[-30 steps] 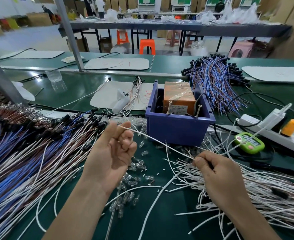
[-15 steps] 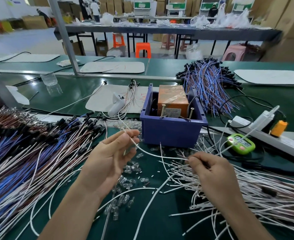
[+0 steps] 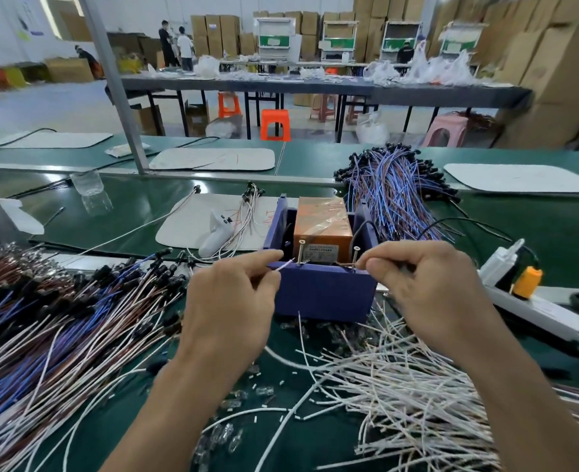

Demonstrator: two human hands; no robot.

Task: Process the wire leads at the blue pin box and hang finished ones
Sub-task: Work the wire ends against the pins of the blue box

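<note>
Both hands are up at the front rim of the blue pin box (image 3: 318, 291), which sits on the green bench (image 3: 138, 212). The left hand (image 3: 226, 304) pinches a white wire lead (image 3: 283, 267) between thumb and forefinger, tip right at the left pin (image 3: 302, 251). The right hand (image 3: 427, 287) pinches a thin strand (image 3: 349, 265) at the right pin (image 3: 355, 256) — too fine to make out more. Inside the box stands a taped orange block (image 3: 322, 223). In front of the box to the right lies a heap of white leads (image 3: 400, 390), and nearer the camera are scattered clear bulbs (image 3: 228, 434). Left of the box is a mass of blue, brown and white capped wires (image 3: 60, 321). Behind it to the right lies another blue-brown bundle (image 3: 393, 195).
</note>
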